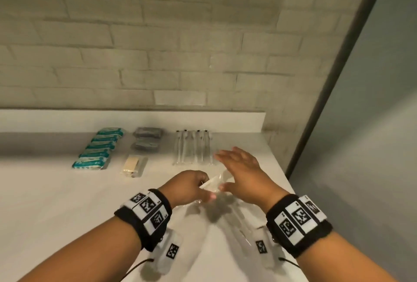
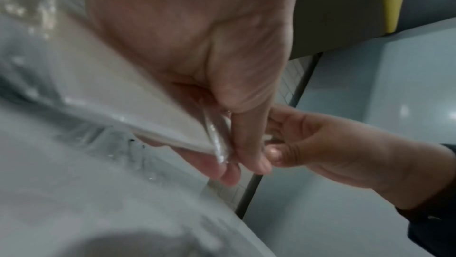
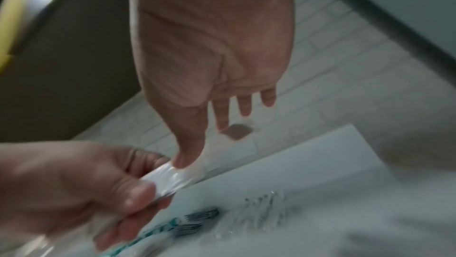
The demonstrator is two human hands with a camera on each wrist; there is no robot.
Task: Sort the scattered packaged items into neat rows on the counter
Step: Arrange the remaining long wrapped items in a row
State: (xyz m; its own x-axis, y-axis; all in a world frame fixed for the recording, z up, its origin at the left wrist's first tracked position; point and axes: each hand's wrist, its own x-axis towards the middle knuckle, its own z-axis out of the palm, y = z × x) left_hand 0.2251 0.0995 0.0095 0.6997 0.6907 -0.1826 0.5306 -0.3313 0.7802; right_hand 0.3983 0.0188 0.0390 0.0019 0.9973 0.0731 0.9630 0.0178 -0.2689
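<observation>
- A left hand (image 1: 191,185) pinched a clear-wrapped packet (image 1: 217,182) just above the white counter (image 1: 67,202), near its right edge.
- The right hand (image 1: 242,174) had fingers spread, its thumb touching that packet.
- Far behind lay rows: teal packs (image 1: 98,148), grey packs (image 1: 146,139), clear-sleeved sticks (image 1: 194,148).
- No print was legible.

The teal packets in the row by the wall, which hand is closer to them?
Left. The left hand is right of and in front of the teal packets, pinching a clear packet. The right hand is farther right, by the clear tubes.
</observation>
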